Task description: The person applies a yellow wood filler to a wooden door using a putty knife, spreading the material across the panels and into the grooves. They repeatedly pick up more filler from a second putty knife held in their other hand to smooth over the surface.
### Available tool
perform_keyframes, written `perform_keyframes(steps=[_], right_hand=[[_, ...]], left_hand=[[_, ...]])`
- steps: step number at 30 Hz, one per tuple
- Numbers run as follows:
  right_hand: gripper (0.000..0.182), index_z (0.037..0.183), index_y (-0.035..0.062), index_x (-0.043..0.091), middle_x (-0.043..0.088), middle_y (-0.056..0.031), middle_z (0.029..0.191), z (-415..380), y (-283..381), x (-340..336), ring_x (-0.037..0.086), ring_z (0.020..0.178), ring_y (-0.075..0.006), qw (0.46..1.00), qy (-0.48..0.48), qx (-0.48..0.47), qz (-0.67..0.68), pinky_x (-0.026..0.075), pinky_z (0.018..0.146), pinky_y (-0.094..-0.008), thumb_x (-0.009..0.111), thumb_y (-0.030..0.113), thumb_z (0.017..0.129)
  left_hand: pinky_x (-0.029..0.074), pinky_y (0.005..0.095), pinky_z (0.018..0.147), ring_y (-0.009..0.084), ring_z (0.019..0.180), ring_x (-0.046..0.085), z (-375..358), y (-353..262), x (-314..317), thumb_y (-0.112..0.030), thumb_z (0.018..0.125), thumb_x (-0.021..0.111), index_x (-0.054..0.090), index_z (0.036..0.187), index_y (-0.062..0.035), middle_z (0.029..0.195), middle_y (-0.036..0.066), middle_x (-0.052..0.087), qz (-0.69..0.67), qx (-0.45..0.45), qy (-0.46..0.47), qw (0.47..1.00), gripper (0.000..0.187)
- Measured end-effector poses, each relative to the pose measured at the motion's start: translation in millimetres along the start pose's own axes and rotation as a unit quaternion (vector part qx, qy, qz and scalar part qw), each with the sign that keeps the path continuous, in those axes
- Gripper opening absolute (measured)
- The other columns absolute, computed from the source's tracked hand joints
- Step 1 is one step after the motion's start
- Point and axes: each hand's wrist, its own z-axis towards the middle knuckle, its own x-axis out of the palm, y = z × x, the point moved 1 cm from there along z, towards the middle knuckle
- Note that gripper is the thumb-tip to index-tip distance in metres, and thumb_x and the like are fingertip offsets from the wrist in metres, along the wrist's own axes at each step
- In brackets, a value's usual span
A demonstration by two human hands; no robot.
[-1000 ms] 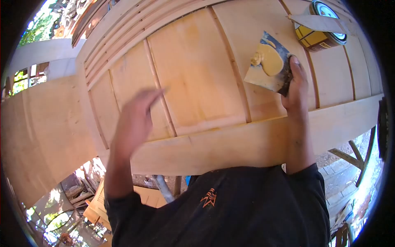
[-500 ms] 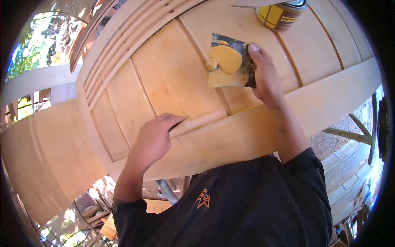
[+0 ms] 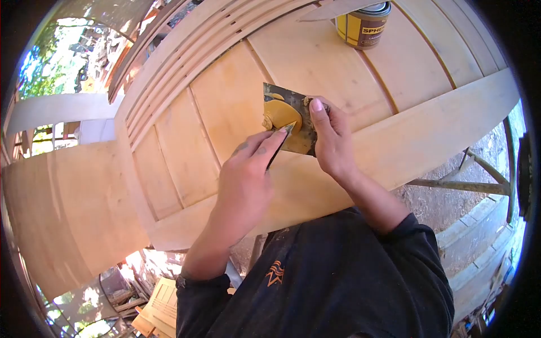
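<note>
My right hand (image 3: 333, 138) grips the edge of a dark, smeared flat plate (image 3: 306, 127), thumb on top. A mound of tan putty (image 3: 286, 114) lies on the plate. My left hand (image 3: 243, 177) is closed around a slim, dark-handled putty knife (image 3: 274, 156); its tip touches the putty near the plate's middle. Beneath both hands lies a pale wooden door (image 3: 315, 59) with grooved panels and slats.
A yellow and brown can (image 3: 363, 27) stands on the door's far side. A wooden board (image 3: 70, 208) extends at the left. Metal stand legs (image 3: 462, 186) show under the door at the right. Wooden pieces (image 3: 160, 304) lie at the lower left.
My left hand has moved up and right from the door's lower rail to the plate, bringing the putty knife into the putty. My right hand has lowered the plate and shifted it left.
</note>
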Motion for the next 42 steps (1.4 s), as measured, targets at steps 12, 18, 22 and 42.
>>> perform_keyframes(steps=[12, 18, 22, 42], right_hand=[[0.036, 0.083, -0.008, 0.056, 0.054, -0.0054, 0.067, 15, -28, -14, 0.047, 0.065, -0.0117, 0.992, -0.043, 0.013, -0.121, 0.042, 0.06, -0.0321, 0.042, 0.022, 0.097], [0.034, 0.099, -0.005, 0.059, 0.06, -0.0049, 0.084, 22, -25, -63, 0.053, 0.074, -0.0109, 0.983, -0.166, 0.075, 0.024, 0.047, 0.068, -0.028, 0.045, 0.026, 0.096], [0.035, 0.101, -0.0035, 0.059, 0.061, -0.005, 0.088, 0, -20, -77, 0.055, 0.078, -0.0121, 0.971, -0.218, 0.081, 0.058, 0.047, 0.071, -0.0275, 0.047, 0.029, 0.096], [0.034, 0.111, -0.0042, 0.053, 0.064, -0.0109, 0.1, -8, -50, -92, 0.064, 0.086, -0.0178, 0.966, -0.252, -0.019, 0.046, 0.053, 0.078, -0.0302, 0.042, 0.025, 0.097]], left_hand=[[0.045, 0.0318, 0.089, 0.0319, 0.101, 0.06, 0, 28, -8, 0.018, 0.07, 0.047, 0.062, 0.111, -0.0033, 0.108, 0.018, 0.061, -0.07, -0.007, 0.2, 0.977, 0.049], [0.046, 0.0328, 0.09, 0.0312, 0.103, 0.059, 0, 79, -18, 0.015, 0.07, 0.049, 0.062, 0.109, -0.0022, 0.108, 0.016, 0.062, -0.048, 0.027, 0.211, 0.976, 0.045], [0.047, 0.0403, 0.092, 0.0311, 0.106, 0.057, -14, 99, 9, 0.012, 0.067, 0.053, 0.063, 0.11, -0.0062, 0.112, 0.012, 0.06, 0.131, 0.205, 0.119, 0.963, 0.047], [0.045, 0.0383, 0.089, 0.0279, 0.099, 0.057, 27, 100, 24, -0.002, 0.076, 0.05, 0.06, 0.11, -0.0053, 0.107, 0.009, 0.061, 0.16, 0.192, 0.195, 0.949, 0.035]])
